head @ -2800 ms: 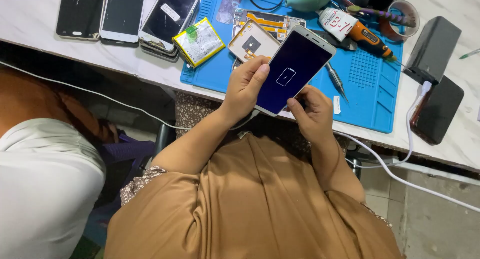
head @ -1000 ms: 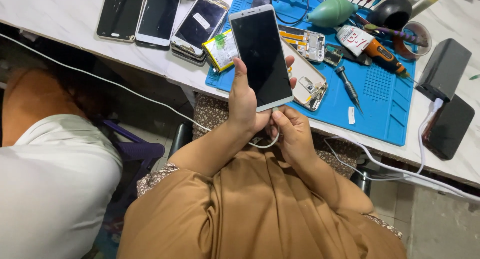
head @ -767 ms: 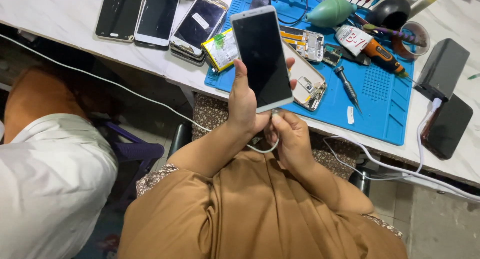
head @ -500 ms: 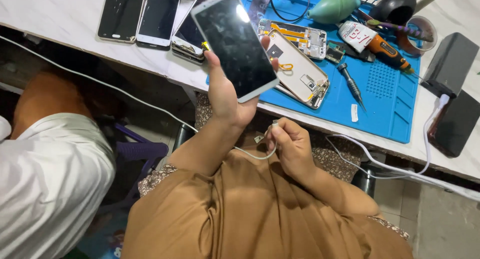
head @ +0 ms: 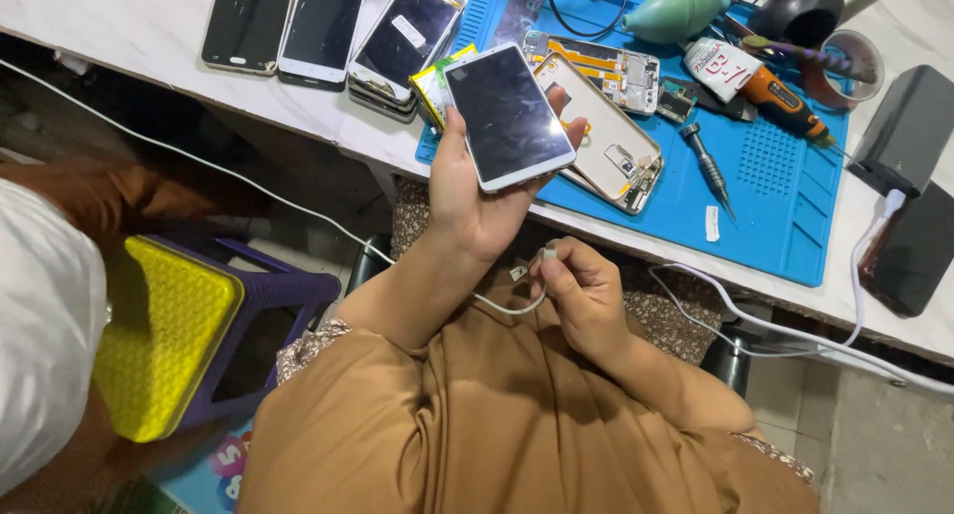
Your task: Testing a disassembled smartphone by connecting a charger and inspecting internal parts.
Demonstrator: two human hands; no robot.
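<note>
Phone, dark-screened and white-edged, sits tilted in the left hand, whose grip is wrapped round its lower half, thumb at one edge and fingertips showing at the other; it hangs just above the near edge of the blue mat on the desk. Below the phone, the right hand pinches the plug end of a white cable, the plug pointing up toward the phone's bottom edge but apart from it. The cable loops slack under the left wrist. Right of the phone lie an opened phone frame, a small screwdriver and an orange-handled tool; left of it, three more handsets lie side by side. With only one hand under it, the phone could slip if the plug is pushed off-line, landing on the frame beneath; a skewed plug might also scrape or jam the port, and the slack loop could snag the wrist.
</note>
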